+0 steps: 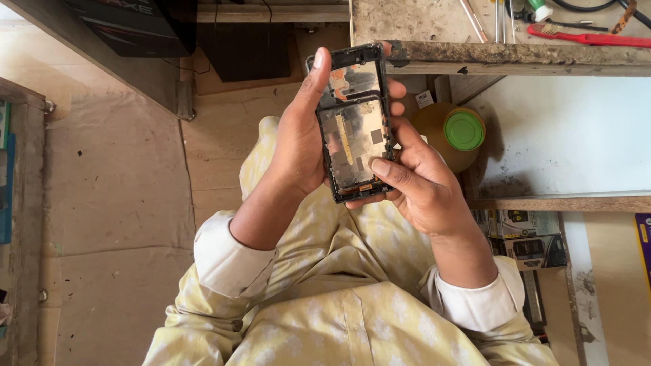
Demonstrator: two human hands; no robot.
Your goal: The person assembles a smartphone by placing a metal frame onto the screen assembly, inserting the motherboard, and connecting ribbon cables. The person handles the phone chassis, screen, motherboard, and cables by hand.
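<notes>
Both hands closed around an opened black phone frame with bare silvery metal plates [354,125], held upright over the lap.

Left hand [298,139] wrapped along the frame's left edge, thumb stretched up to the top corner, fingertips showing past the right edge. Right hand [417,183] cupped under the lower right corner, thumb pressed flat on the lower metal plate, fingers tucked behind. Frame caught between the two palms, just below the worn, stained wooden bench edge [502,57]. On the bench top, a red-handled tool [597,38]. Just beyond the right hand, a round yellowish jar with a green lid [464,131]. Underneath, pale yellow patterned clothing [339,298] with white cuffs at both wrists. Lower right, stacked printed cardboard boxes [525,237].
</notes>
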